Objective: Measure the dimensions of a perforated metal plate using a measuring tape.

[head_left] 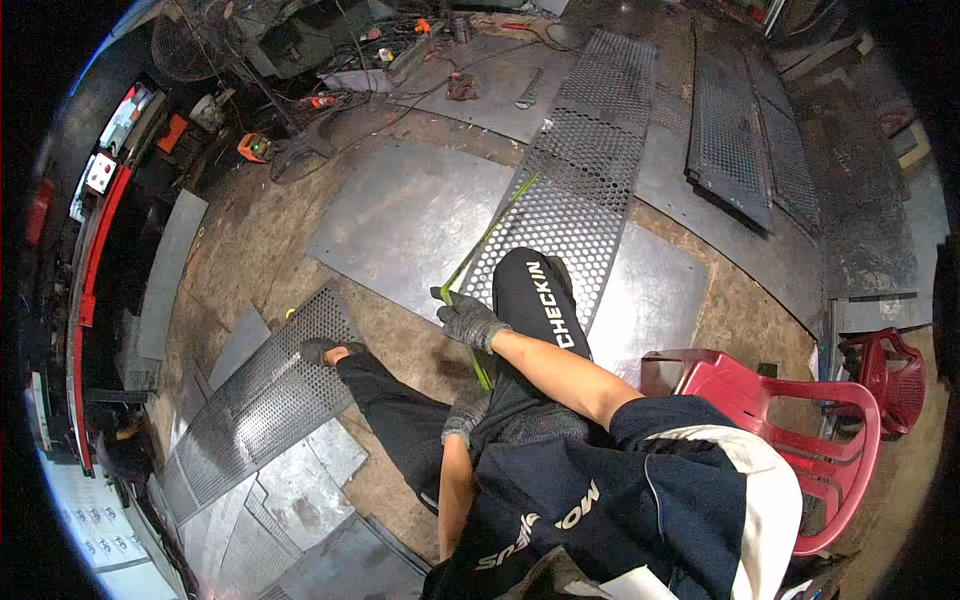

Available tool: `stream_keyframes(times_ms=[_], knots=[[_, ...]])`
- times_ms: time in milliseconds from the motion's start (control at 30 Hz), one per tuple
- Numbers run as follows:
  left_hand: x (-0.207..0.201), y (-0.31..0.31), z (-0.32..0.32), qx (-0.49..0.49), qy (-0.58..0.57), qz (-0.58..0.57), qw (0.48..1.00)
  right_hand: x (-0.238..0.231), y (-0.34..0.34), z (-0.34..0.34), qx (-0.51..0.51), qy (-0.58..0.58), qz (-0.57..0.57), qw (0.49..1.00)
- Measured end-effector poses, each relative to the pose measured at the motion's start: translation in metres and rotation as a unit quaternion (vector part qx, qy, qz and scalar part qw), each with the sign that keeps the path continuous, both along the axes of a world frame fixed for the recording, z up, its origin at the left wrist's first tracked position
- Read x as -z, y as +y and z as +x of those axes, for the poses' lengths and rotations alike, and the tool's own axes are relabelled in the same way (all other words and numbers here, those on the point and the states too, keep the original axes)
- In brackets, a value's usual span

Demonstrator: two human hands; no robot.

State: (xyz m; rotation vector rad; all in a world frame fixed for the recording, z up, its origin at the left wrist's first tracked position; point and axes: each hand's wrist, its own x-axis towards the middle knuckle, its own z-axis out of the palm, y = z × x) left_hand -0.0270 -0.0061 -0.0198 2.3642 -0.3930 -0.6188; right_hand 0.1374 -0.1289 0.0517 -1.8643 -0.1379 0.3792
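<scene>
A yellow-green tape measure blade (489,233) runs out over a long perforated metal panel (592,150). My right hand (468,319), in a grey glove, is closed around the blade where it bends beside my raised knee. Below it, my gloved left hand (465,414) sits low against my thigh, at the lower stretch of the tape. Its fingers look curled there, partly hidden, and no tape case shows. Plain metal sheets (415,215) lie on either side of the panel. My outstretched foot (325,351) rests at a second perforated panel (265,400).
A red plastic chair (790,395) stands close on my right, another red chair (890,380) beyond. More perforated panels (735,150) lie far right. A wrench (529,88), cables and a standing fan (185,48) are at the back. Cut metal offcuts (300,500) lie lower left.
</scene>
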Motion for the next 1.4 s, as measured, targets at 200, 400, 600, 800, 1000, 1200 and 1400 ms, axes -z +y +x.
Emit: stream_keyframes(times_ms=[200,400,600,800,1000,1200,1400], knots=[[0.005,0.003,0.005,-0.019,-0.006,-0.004,1.000,0.009,0.002,0.000,-0.029,-0.088,-0.082,0.992],[0.021,0.006,-0.002,-0.058,0.002,-0.005,0.998,-0.002,0.014,-0.005,-0.157,-0.141,-0.256,0.943],[0.024,0.010,0.007,-0.067,0.004,-0.001,0.998,0.006,0.008,0.003,-0.079,0.056,-0.154,0.983],[0.036,0.023,0.015,-0.085,0.009,0.015,0.996,0.006,0.013,0.011,0.108,-0.003,-0.097,0.989],[0.003,0.010,0.020,-0.203,0.122,-0.090,0.967,-0.017,0.006,0.006,0.108,-0.099,-0.085,0.985],[-0.020,-0.007,0.024,-0.185,0.168,-0.044,0.967,-0.003,-0.027,0.041,0.236,0.034,0.074,0.968],[0.041,0.012,0.026,-0.046,0.046,0.045,0.997,-0.055,-0.053,0.128,0.254,0.150,0.390,0.873]])
